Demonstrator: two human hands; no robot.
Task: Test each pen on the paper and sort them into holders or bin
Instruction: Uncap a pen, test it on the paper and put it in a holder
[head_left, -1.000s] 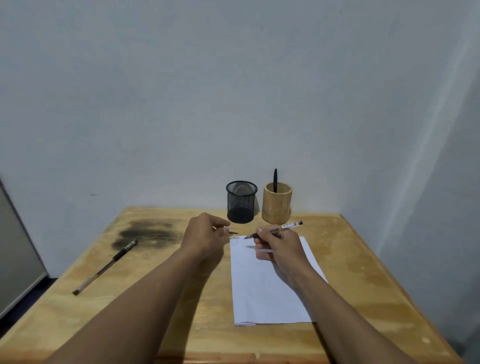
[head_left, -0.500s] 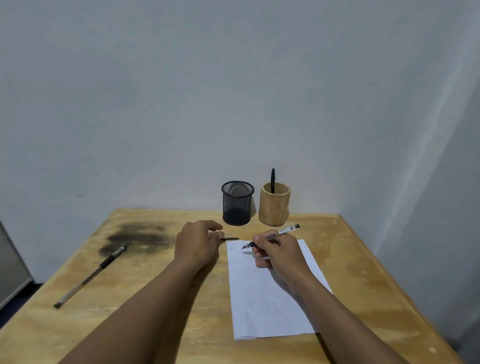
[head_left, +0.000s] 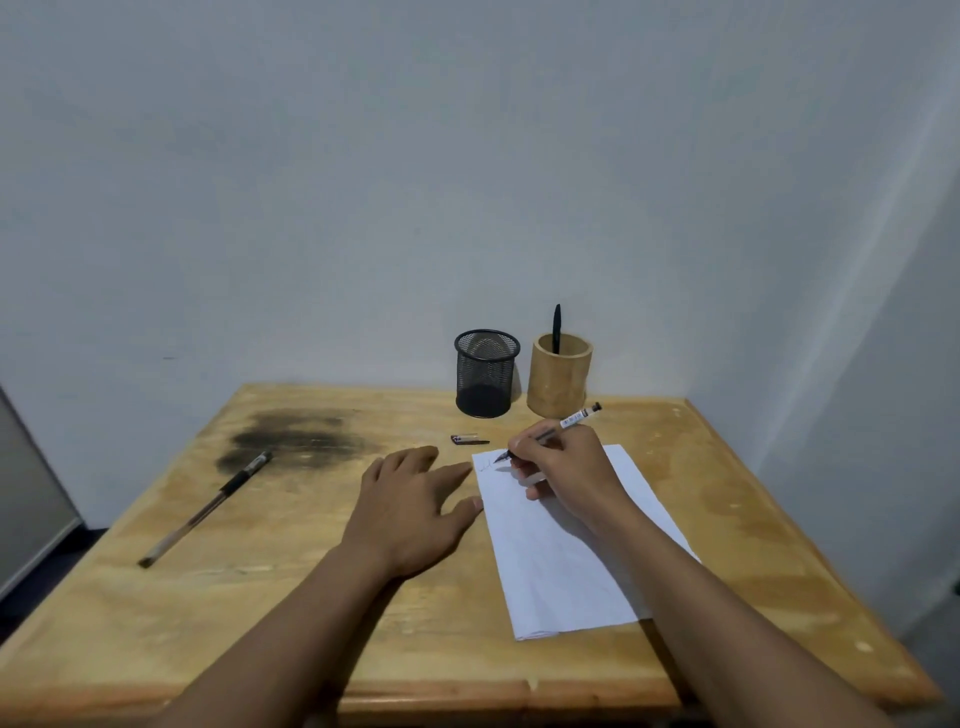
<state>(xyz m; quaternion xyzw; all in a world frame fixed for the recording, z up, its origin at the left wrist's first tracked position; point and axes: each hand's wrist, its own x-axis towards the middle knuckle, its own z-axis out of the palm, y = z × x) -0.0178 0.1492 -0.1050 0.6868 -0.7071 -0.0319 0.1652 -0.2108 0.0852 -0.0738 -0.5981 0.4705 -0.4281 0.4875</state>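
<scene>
My right hand (head_left: 566, 470) grips a white-barrelled pen (head_left: 574, 419), its tip touching the top left corner of the white paper (head_left: 561, 566), where faint scribbles show. My left hand (head_left: 410, 506) lies flat and open on the table, its fingertips at the paper's left edge. The pen's cap (head_left: 467, 440) lies on the table just beyond the paper. A second pen with a black grip (head_left: 205, 509) lies diagonally at the left. At the back stand a black mesh holder (head_left: 487, 372) and a bamboo holder (head_left: 560, 382) with one black pen (head_left: 557, 327) in it.
The wooden table (head_left: 291, 597) has a dark smudge (head_left: 296, 436) at the back left. Walls close in behind and on the right. A grey panel (head_left: 26, 499) stands at the far left, beside the table.
My left hand has let go of the cap, which now lies on the table, and has flattened beside the paper. My right hand has lowered the pen tip onto the paper.
</scene>
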